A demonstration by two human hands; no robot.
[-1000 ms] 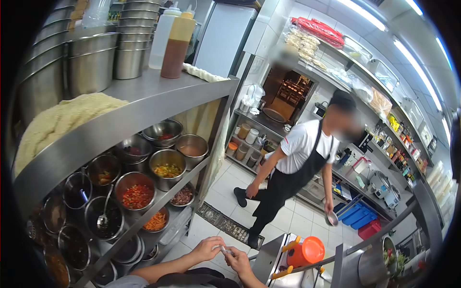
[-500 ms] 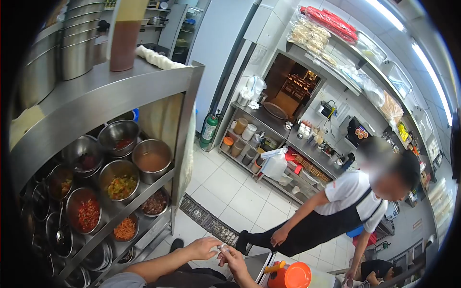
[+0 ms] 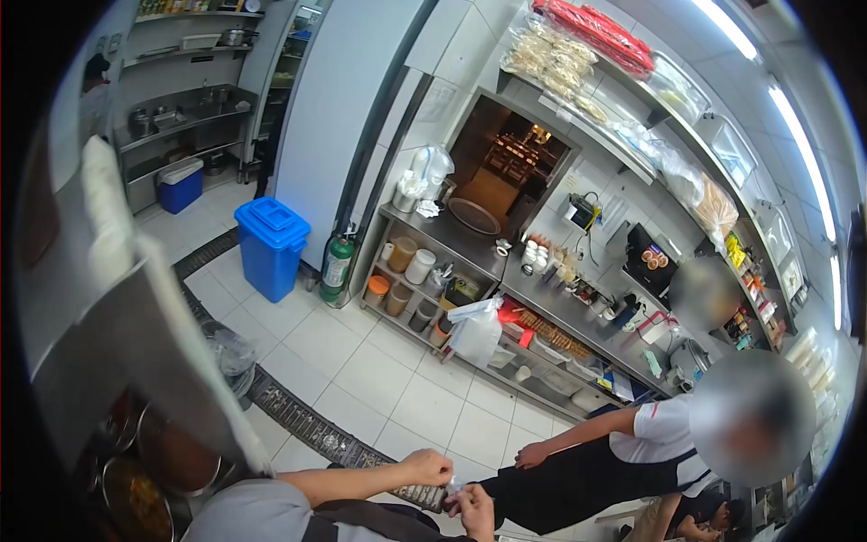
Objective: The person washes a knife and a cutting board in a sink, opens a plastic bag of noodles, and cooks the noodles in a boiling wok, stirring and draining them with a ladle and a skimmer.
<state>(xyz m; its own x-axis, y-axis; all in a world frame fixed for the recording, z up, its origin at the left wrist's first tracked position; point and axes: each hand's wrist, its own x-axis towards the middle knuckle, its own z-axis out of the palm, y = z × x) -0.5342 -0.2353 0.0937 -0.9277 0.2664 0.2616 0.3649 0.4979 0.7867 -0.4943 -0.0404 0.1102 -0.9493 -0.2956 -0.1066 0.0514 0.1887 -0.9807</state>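
At my far left, a metal bowl [image 3: 116, 474] of yellow food [image 3: 144, 497] sits on the rack, partly cut off by shadow. Then comes a lidded blue bin [image 3: 271, 248] on the floor, and just beside it a green extinguisher [image 3: 336, 271], its label too small to read. My left hand [image 3: 429, 467] has its fingers curled in; I can't tell whether it grips anything. Between my hands, above the floor drain [image 3: 312, 434], is a small pale thing [image 3: 452, 488], pinched in the fingertips of my right hand [image 3: 474, 508]. Farther off, a white bag [image 3: 477, 336] hangs at the tabletop [image 3: 531, 285]. To the right, a co-worker [image 3: 578, 479] in a dark apron leans over, below a dark panel [image 3: 652, 260] and shelved yellow packets [image 3: 745, 262] with blurred print.
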